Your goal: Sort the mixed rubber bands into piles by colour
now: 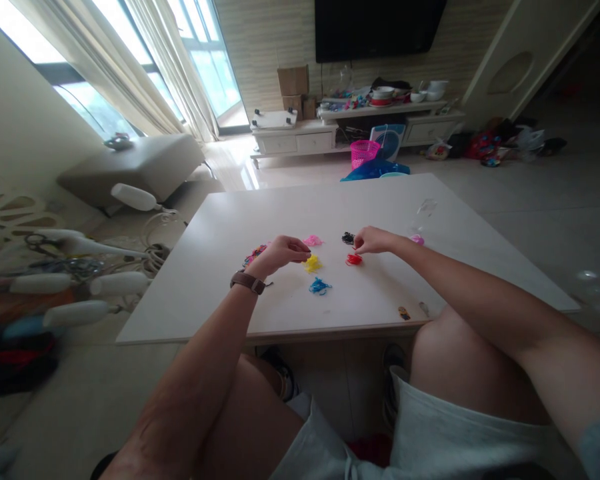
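On the white table lie small heaps of thin, stringy bands that look like rubber bands: yellow, pink, blue, red and black. My left hand is pinched just above the yellow heap; a tiny dark spot shows at its fingertips, too small to name. Partly behind that hand is a multicoloured heap. Over the red heap, my right hand pinches what looks like a red rubber band, close beside the black heap.
A purple-pink bundle and a clear plastic item lie to the right. A small yellow cartoon figure piece is by the near edge. Beyond the table stand a pink basket and a low cabinet. My knees are under the near edge.
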`<state>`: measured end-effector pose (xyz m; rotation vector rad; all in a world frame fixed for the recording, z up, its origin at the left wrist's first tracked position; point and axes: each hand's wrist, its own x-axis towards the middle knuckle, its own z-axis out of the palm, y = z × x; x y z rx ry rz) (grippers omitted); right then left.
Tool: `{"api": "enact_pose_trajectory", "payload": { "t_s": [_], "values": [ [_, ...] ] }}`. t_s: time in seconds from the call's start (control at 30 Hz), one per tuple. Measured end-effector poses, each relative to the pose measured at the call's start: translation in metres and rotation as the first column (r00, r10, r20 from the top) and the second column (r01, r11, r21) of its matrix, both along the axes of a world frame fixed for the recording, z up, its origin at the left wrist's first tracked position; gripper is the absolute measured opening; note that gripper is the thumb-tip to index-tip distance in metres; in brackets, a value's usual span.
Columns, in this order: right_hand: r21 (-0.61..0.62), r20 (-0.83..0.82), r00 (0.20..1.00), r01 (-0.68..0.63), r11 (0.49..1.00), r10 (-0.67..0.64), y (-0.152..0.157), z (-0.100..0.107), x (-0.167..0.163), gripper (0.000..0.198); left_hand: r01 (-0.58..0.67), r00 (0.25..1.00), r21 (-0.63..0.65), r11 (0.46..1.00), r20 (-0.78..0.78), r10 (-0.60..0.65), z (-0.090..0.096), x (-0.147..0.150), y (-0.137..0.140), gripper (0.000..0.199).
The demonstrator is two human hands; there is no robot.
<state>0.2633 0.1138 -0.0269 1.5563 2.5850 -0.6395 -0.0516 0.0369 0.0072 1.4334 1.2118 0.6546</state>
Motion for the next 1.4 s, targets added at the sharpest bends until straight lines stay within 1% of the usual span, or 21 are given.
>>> {"api": "enact_pose_trajectory", "payload": {
  "t_s": [0.13, 0.27, 0.33, 0.43, 0.5, 0.53, 0.6, 0.63, 0.7, 0.77, 0.87, 1.03, 1.1, 1.17, 1.2, 1.23, 1.3, 1.33, 1.4],
  "values": [
    [-0.077, 0.045, 0.999, -0.01, 0.997, 0.013, 0.0, -0.006, -0.001, 0.019, 0.014, 1.0, 0.02, 1.0, -0.006, -0.014, -0.004, -0.002, 0.003, 0.031],
    [-0.105, 0.038, 0.999, -0.003, 0.995, 0.007, -0.001, -0.004, -0.004, 0.017, 0.031, 0.999, 0.023, 0.999, 0.029, -0.032, -0.006, -0.002, 0.004, 0.033],
    [-0.069, 0.036, 0.999, 0.003, 0.998, -0.001, -0.001, -0.001, -0.006, 0.014, 0.032, 0.998, 0.007, 0.999, 0.045, -0.032, -0.006, -0.002, 0.004, 0.034],
    [0.05, -0.03, 0.999, -0.022, 0.998, 0.024, -0.007, 0.008, -0.013, 0.007, 0.029, 0.998, -0.018, 0.999, 0.054, -0.028, -0.005, -0.002, 0.002, 0.037],
    [0.142, -0.139, 0.985, -0.084, 0.986, 0.104, -0.016, 0.017, -0.023, 0.008, 0.028, 0.997, -0.033, 0.999, 0.067, -0.026, -0.004, -0.001, 0.001, 0.04],
    [0.181, -0.205, 0.963, -0.139, 0.974, 0.175, -0.022, 0.022, -0.029, 0.01, 0.028, 0.997, -0.039, 0.999, 0.075, -0.025, -0.003, -0.001, 0.0, 0.042],
    [0.275, -0.322, 0.886, -0.249, 0.929, 0.333, -0.036, 0.032, -0.043, 0.015, 0.03, 0.996, -0.043, 0.999, 0.088, -0.026, -0.003, 0.0, -0.001, 0.045],
    [0.312, -0.351, 0.845, -0.301, 0.901, 0.404, -0.044, 0.036, -0.05, 0.018, 0.033, 0.995, -0.04, 0.999, 0.094, -0.03, -0.003, 0.0, -0.001, 0.047],
    [0.363, -0.356, 0.781, -0.39, 0.846, 0.513, -0.056, 0.041, -0.062, 0.023, 0.045, 0.993, -0.03, 0.999, 0.108, -0.042, -0.004, 0.0, -0.001, 0.049],
    [0.38, -0.328, 0.749, -0.454, 0.806, 0.576, -0.066, 0.044, -0.07, 0.028, 0.066, 0.99, -0.027, 0.997, 0.124, -0.062, -0.005, 0.0, -0.001, 0.05],
    [0.36, -0.305, 0.735, -0.5, 0.787, 0.606, -0.073, 0.043, -0.075, 0.032, 0.088, 0.989, -0.034, 0.996, 0.126, -0.083, -0.006, 0.0, -0.001, 0.05],
    [0.333, -0.317, 0.745, -0.493, 0.804, 0.588, -0.076, 0.039, -0.078, 0.029, 0.09, 0.991, -0.045, 0.995, 0.099, -0.085, -0.007, 0.001, -0.001, 0.051],
    [0.335, -0.328, 0.746, -0.482, 0.81, 0.579, -0.072, 0.037, -0.077, 0.027, 0.09, 0.992, -0.045, 0.995, 0.088, -0.086, -0.005, 0.002, -0.002, 0.052],
    [0.345, -0.329, 0.775, -0.434, 0.832, 0.54, -0.061, 0.035, -0.071, 0.025, 0.073, 0.996, -0.026, 0.997, 0.051, -0.071, -0.003, 0.002, -0.003, 0.051],
    [0.351, -0.323, 0.805, -0.388, 0.852, 0.499, -0.053, 0.033, -0.065, 0.025, 0.059, 0.998, -0.007, 0.998, 0.018, -0.059, -0.001, 0.001, -0.002, 0.05],
    [0.357, -0.309, 0.849, -0.315, 0.879, 0.429, -0.044, 0.03, -0.058, 0.024, 0.045, 0.999, 0.015, 0.999, -0.025, -0.044, 0.0, -0.001, -0.002, 0.048],
    [0.351, -0.26, 0.932, -0.154, 0.924, 0.254, -0.025, 0.022, -0.04, 0.023, 0.014, 0.992, 0.06, 0.998, -0.128, -0.006, 0.0, -0.006, 0.0, 0.043],
    [0.341, -0.233, 0.958, -0.081, 0.936, 0.168, -0.015, 0.017, -0.03, 0.023, -0.002, 0.983, 0.084, 0.996, -0.183, 0.018, 0.0, -0.01, 0.002, 0.041],
    [0.326, -0.191, 0.981, 0.04, 0.945, 0.024, 0.0, 0.006, -0.012, 0.023, -0.037, 0.95, 0.147, 0.988, -0.302, 0.08, -0.002, -0.02, 0.006, 0.035]
  ]
}}
